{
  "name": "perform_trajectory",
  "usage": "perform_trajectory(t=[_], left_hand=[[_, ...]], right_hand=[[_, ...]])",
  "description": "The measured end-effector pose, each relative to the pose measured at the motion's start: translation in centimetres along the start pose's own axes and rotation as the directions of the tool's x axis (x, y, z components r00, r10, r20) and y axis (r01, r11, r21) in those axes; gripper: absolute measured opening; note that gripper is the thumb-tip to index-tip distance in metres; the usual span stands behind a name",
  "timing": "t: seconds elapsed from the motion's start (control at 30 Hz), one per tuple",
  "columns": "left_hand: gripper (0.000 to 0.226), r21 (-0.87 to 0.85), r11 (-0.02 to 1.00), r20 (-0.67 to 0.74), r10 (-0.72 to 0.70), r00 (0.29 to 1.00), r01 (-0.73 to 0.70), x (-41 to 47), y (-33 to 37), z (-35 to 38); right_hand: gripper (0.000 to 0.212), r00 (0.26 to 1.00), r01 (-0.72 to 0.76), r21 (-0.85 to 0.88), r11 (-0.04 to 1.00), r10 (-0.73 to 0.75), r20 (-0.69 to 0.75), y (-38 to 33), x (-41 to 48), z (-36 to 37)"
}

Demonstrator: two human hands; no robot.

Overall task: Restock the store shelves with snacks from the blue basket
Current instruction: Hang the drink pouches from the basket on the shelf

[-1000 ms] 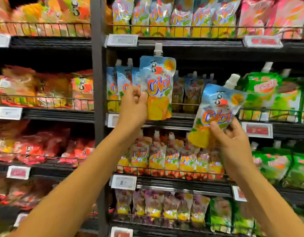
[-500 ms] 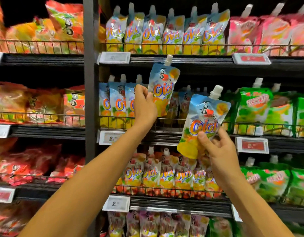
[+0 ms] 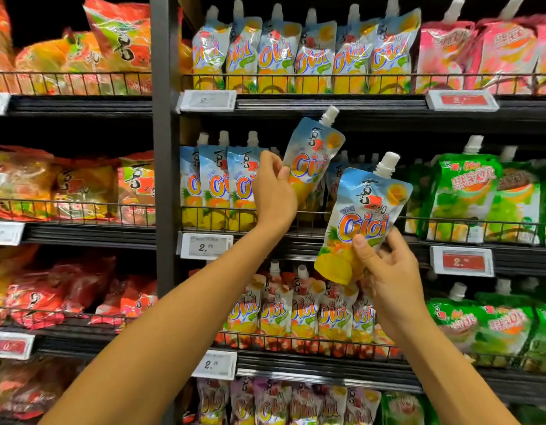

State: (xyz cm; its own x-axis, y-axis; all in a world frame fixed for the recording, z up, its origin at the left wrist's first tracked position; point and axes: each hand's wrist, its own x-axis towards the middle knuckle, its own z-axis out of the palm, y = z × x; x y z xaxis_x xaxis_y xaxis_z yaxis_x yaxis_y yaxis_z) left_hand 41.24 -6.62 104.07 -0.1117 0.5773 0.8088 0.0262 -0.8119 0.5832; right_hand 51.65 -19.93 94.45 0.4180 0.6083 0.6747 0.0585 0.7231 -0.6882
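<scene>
Fronting shelved pouches [image 3: 216,185] runs a wire rail [image 3: 310,221].

A grocery shop aisle: right of the dark upright post [image 3: 164,179], black shelves [image 3: 327,103] with wire rails [image 3: 327,76] carry rows of spouted Cici pouches [image 3: 216,185] above price tags [image 3: 206,246]; left of it, bagged snacks [image 3: 81,185].
</scene>
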Motion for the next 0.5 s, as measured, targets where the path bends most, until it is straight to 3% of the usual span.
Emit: perform_trajectory(t=[0.3,0.5], left_hand=[[0.013,0.114,0.993,0.078,0.017,0.997,-0.026,-0.1,-1.2,0.2],[0.008,0.159,0.986,0.088,0.044,0.995,-0.058,-1.0,-2.1,-1.2]], right_hand=[[0.038,1.000,0.019,0.026,0.999,-0.018,-0.006,0.1,0.1,0.3],[0.025,0.996,0.051,-0.091,0.995,-0.058,-0.071,-0.6,1.9,-0.1]])
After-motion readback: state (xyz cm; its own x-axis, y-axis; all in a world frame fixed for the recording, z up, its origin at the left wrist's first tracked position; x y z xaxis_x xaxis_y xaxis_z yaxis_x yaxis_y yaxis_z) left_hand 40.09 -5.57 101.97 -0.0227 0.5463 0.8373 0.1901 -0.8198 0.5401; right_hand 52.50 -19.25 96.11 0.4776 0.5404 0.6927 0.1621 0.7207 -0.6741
